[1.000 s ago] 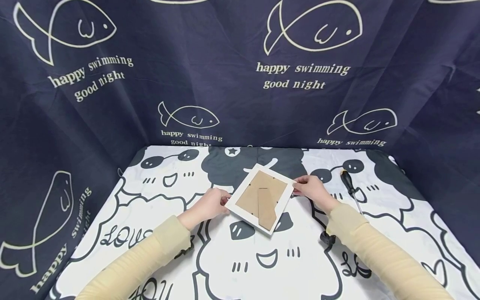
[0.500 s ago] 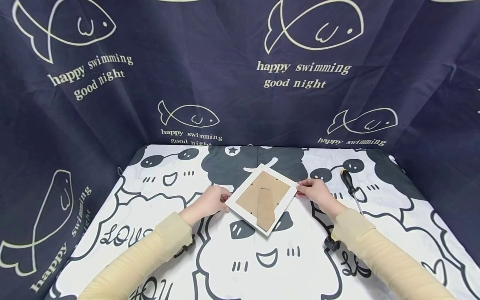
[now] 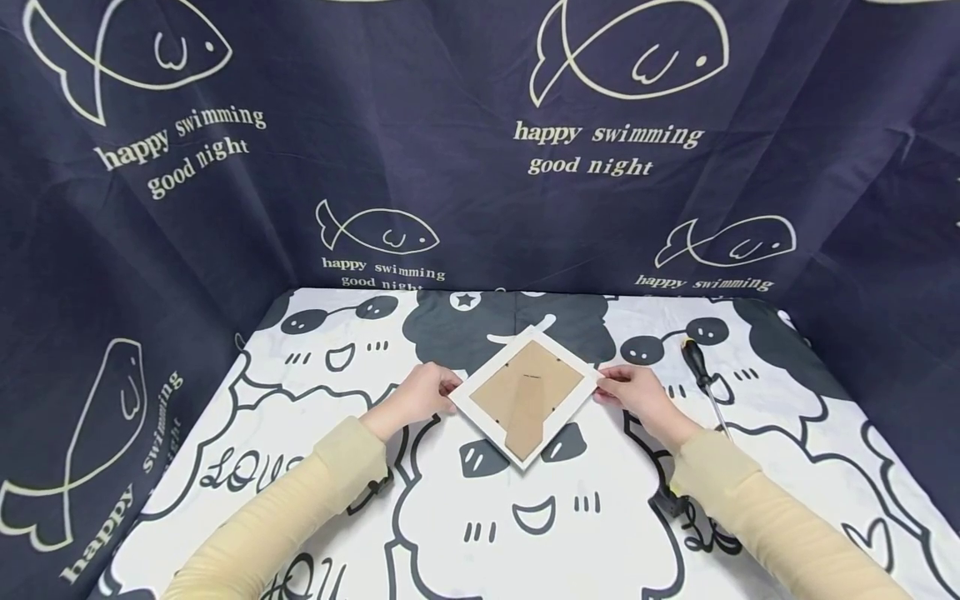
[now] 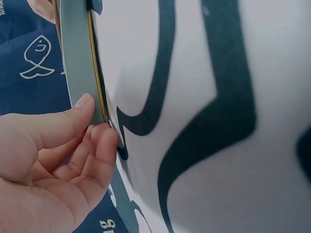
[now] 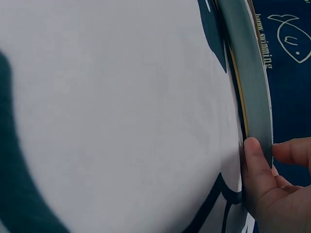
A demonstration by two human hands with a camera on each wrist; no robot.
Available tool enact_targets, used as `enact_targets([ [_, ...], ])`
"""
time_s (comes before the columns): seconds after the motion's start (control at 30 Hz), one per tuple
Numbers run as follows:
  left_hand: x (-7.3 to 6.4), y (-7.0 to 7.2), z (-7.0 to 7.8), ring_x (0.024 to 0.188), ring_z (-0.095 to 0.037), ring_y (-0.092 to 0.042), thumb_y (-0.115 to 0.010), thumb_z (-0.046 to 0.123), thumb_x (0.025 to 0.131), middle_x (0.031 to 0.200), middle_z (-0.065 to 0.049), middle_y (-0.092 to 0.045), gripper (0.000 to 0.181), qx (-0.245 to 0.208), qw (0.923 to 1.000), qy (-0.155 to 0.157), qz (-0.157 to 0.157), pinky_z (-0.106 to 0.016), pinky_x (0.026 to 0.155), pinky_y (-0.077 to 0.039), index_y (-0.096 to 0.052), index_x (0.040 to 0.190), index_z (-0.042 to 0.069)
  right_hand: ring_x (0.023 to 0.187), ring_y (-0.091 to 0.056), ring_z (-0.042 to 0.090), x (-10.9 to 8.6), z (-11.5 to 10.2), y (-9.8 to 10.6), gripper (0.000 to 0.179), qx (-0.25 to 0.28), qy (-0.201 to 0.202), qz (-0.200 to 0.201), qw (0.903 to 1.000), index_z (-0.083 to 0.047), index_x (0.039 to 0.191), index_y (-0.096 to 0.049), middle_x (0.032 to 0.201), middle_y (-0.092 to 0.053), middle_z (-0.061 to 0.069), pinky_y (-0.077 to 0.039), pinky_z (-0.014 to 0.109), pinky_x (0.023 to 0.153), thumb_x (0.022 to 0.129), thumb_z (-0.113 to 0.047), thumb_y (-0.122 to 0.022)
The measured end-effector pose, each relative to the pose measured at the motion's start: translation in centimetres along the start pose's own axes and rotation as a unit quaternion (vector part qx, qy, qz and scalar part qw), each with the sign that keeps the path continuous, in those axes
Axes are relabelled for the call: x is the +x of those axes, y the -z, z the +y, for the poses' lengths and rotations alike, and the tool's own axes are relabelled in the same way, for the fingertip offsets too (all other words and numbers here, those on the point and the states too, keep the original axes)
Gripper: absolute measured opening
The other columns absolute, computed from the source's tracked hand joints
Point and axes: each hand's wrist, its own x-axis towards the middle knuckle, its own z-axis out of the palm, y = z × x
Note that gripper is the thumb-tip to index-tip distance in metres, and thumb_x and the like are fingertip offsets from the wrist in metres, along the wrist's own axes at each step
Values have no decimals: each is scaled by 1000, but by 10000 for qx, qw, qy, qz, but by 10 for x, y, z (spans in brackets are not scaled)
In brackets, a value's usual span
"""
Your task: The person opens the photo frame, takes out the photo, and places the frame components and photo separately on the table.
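Note:
A white picture frame (image 3: 489,422) is turned back side up at the middle of the table, one corner toward the person. Its brown backing board (image 3: 495,392) carries a fold-out stand (image 3: 527,412). At the left corner my left hand (image 3: 427,392) pinches the frame between thumb and fingers; in the left wrist view the thumb rests on the frame's side edge (image 4: 80,63). My right hand (image 3: 630,390) grips the opposite corner, and its fingertips hold the edge (image 5: 248,63) in the right wrist view. The frame's front faces down, hidden.
A screwdriver (image 3: 696,363) with a black handle lies to the right, beyond the right forearm. The table is covered by a white cloth (image 3: 585,542) with black cartoon drawings. Dark blue curtains (image 3: 480,167) with fish prints stand behind and at both sides.
The picture frame has turned a little clockwise, its near corner swinging left. My right hand has shifted slightly right and nearer with its corner, my left hand slightly away from the person.

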Motion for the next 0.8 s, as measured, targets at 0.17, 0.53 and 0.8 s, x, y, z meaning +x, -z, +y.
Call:
enact_targets([
  [0.17, 3, 0, -4, 66, -8, -58, -77, -4, 70, 77, -3, -69, 25, 16, 10000, 7, 41, -21, 61, -47, -73, 94, 3, 77, -64, 3, -5, 1, 1, 36, 186, 29, -134, 9997, 18, 121, -47, 98, -63, 16, -53, 20, 74, 94, -4, -53],
  [0.53, 12, -1, -8, 73, -12, -62, -75, -5, 72, 82, -6, -70, 27, -10, 9998, 170, 137, -25, 66, -50, -71, 98, 0, 75, -64, 2, -8, 8, 5, 38, 643, -53, -231, 9977, 20, 122, -46, 84, -65, 2, -53, 18, 73, 93, -3, -54],
  [0.8, 18, 0, -12, 71, -11, -62, -74, -5, 72, 81, -5, -70, 27, -44, 9996, 194, 212, -24, 64, -49, -72, 98, 2, 76, -65, 2, -11, 12, 7, 39, 803, -144, -297, 9962, 21, 123, -45, 85, -66, 3, -53, 17, 74, 93, -3, -54],
])
